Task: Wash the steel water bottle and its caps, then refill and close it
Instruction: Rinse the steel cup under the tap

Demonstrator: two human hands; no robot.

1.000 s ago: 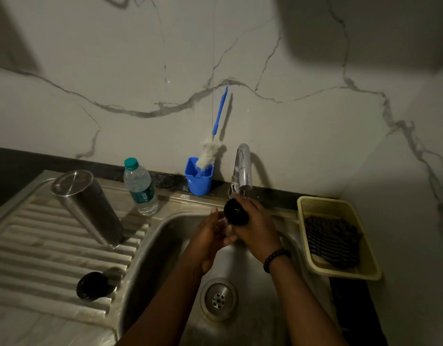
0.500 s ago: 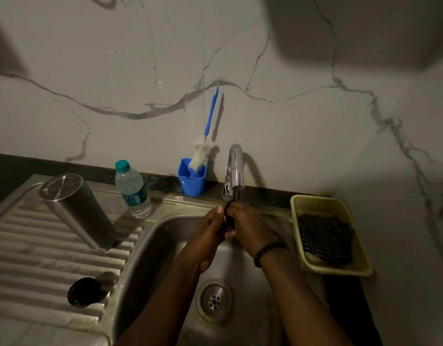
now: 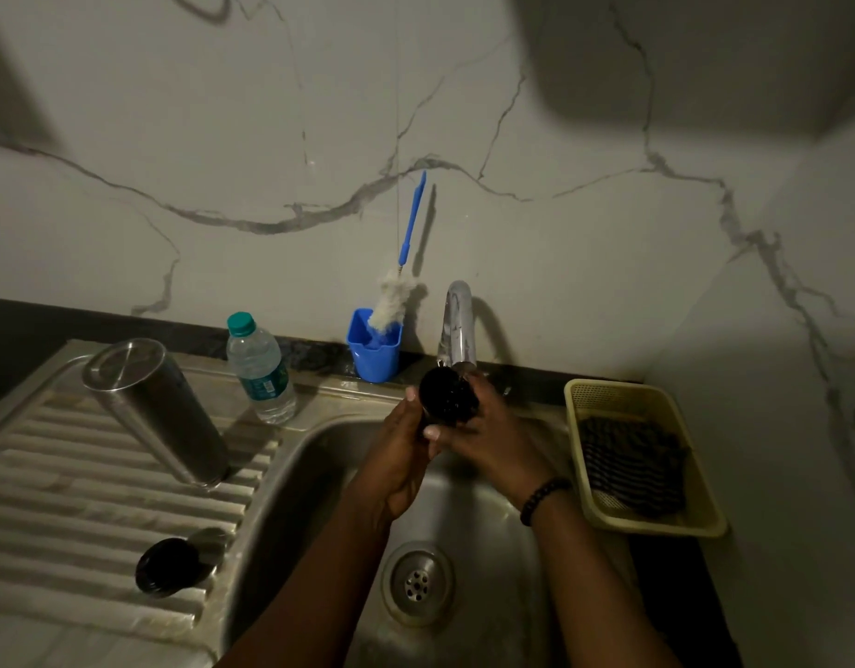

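A: What lies nearest?

B: A black cap (image 3: 168, 566) on its side at the near edge of the ribbed drainboard (image 3: 78, 474), left of the sink (image 3: 464, 634) with its drain (image 3: 417, 581).

A: And the hands?

B: Over the basin. The left hand (image 3: 400, 455) and the right hand (image 3: 488, 438) both have a closed grip on a second black cap (image 3: 447, 396), held right under the tap (image 3: 457, 330).

A: The steel bottle?

B: The steel bottle (image 3: 156, 409) stands upside down on the drainboard, toward its far left corner, apart from both hands.

A: Further back?

B: A plastic water bottle (image 3: 261, 368) and a blue cup (image 3: 375, 347) holding a brush (image 3: 399, 286) along the far edge of the counter; a yellow basket (image 3: 695, 518) with a dark cloth (image 3: 632, 465) at the right.
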